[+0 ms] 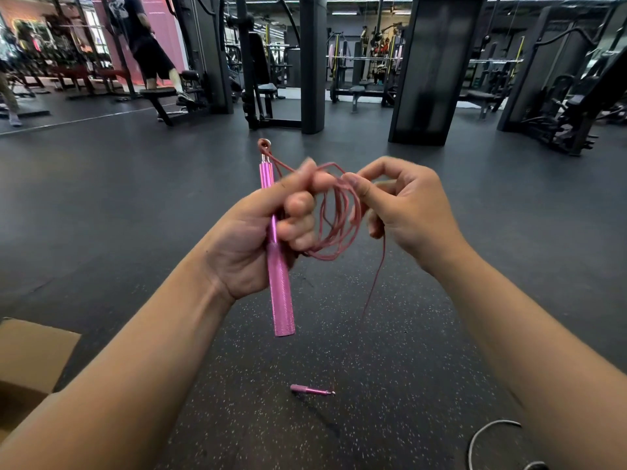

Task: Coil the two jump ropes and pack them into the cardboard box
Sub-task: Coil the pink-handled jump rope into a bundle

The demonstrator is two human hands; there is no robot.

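Note:
My left hand (pixel 261 228) grips a pink metal jump-rope handle (pixel 281 293) held upright, together with several loops of its thin pink cord (pixel 339 218). My right hand (pixel 403 205) pinches the cord at the top of the loops between thumb and fingers. From the right hand a loose strand (pixel 375 283) hangs toward the floor. The rope's second pink handle (pixel 310 390) lies on the speckled floor below. A grey cord (pixel 488 432) of another rope curves at the bottom right. A flap of the cardboard box (pixel 30 354) shows at the left edge.
Dark rubber gym floor (pixel 135 198) spreads all around. Weight machines, benches and black pillars (pixel 312 62) stand at the back. A person (pixel 149 45) walks at the far left.

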